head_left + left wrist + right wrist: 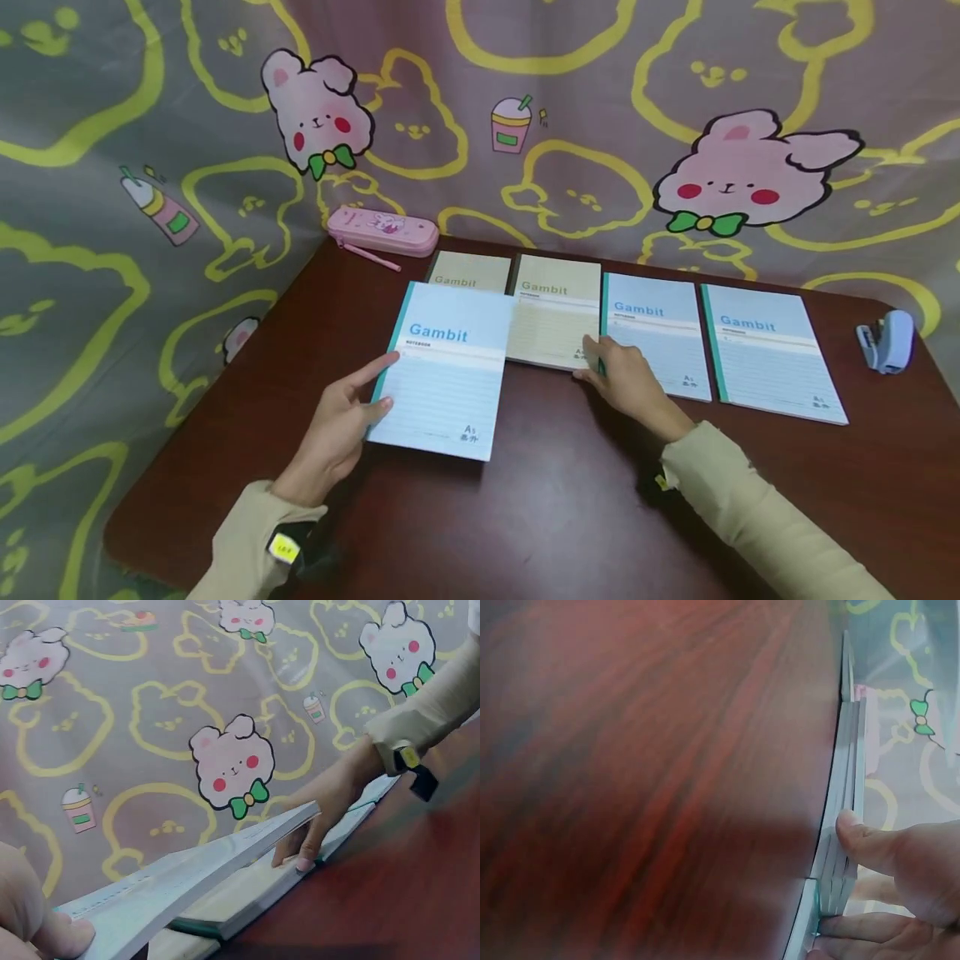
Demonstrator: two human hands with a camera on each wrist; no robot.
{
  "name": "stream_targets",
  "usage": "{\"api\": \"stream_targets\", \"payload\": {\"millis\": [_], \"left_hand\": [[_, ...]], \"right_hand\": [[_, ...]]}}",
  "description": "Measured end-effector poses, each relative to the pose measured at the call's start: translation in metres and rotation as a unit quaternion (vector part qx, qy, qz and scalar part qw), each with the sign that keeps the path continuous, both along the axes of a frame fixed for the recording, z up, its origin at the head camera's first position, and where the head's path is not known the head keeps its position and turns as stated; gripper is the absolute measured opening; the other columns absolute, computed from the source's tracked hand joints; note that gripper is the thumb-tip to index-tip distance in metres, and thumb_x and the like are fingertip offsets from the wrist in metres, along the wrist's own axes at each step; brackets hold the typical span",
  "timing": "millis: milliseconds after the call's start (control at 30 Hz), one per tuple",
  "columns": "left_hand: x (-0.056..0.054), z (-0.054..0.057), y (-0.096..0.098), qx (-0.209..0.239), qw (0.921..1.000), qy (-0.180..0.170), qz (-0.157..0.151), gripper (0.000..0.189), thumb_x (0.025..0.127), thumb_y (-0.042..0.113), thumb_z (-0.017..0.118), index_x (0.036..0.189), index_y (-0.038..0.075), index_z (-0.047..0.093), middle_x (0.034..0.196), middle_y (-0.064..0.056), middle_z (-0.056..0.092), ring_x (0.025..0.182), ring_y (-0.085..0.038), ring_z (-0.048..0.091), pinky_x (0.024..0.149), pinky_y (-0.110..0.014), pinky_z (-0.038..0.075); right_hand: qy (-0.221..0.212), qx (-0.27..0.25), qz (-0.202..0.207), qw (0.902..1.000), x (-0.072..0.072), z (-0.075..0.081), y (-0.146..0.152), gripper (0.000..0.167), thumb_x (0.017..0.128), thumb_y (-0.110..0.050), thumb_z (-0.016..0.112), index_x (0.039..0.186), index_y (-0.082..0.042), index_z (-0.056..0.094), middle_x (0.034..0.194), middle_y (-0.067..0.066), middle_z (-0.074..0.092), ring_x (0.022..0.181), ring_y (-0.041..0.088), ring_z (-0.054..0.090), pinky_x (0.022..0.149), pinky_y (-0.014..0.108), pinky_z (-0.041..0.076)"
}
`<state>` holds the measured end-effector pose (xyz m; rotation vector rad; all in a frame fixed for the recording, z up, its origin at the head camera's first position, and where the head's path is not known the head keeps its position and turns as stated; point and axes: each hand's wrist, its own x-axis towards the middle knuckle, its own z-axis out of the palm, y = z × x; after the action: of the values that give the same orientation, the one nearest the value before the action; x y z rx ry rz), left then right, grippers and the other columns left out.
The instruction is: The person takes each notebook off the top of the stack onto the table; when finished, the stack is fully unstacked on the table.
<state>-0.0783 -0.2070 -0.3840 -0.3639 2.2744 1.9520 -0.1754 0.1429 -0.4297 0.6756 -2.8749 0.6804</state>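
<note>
L hand [330,433], lower left of the head frame, grips the held blue notebook [450,375] by its green-spined left edge, thumb on the cover; the nb sits left of frame centre, raised & tilted, hiding much of the left tan notebook [472,267] behind it. R hand [626,375], right of centre, pinches the lower right corner of the right tan notebook [555,329], thumb on the near edge, fingers round the corner; in the R wrist view that edge shows several layers, w/ other fingers next to the neighbouring nb's green spine. That neighbour, the inner blue notebook [656,317], lies flat just right of the tan one; the outer blue notebook [772,350] lies beside it, further right. All covers read "Gambit". Upper left of centre, a pink pencil case [382,231] is at the table's back edge w/ a pink pen [371,256] just in front. Far right: a lt-blue stapler [887,342]. Dk reddish-brown table [570,500] fills the lower frame; bunny-print curtain [420,25] behind. Both arms in beige sleeves [765,508]; a dk strap w/ yellow tag [285,547] at the L wrist, bottom left.
</note>
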Motion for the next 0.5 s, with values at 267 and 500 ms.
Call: {"api": "stream_targets", "payload": {"millis": [267, 500], "left_hand": [[0.054, -0.019, -0.015, 0.021, 0.9981, -0.055, 0.019, 0.057, 0.095, -0.008, 0.048, 0.143, 0.021, 0.048, 0.15, -0.014, 0.034, 0.088, -0.013, 0.065, 0.078, -0.023, 0.053], [0.067, -0.035, -0.014, 0.023, 0.9974, -0.065, 0.02, 0.057, 0.092, -0.011, 0.05, 0.142, 0.016, 0.049, 0.148, -0.018, 0.035, 0.064, -0.011, 0.064, 0.069, -0.024, 0.055]], "right_hand": [[-0.028, 0.0, -0.01, 0.9996, -0.002, 0.004, 0.001, 0.056, 0.087, -0.02, 0.073, 0.128, 0.013, 0.054, 0.083, 0.02, 0.061, 0.059, 0.022, 0.052, 0.053, 0.034, 0.045], [-0.067, 0.0, -0.022, 0.9975, -0.002, 0.006, 0.0, 0.06, 0.089, -0.022, 0.07, 0.134, 0.011, 0.049, 0.087, 0.02, 0.062, 0.065, 0.024, 0.053, 0.057, 0.036, 0.046]]}}
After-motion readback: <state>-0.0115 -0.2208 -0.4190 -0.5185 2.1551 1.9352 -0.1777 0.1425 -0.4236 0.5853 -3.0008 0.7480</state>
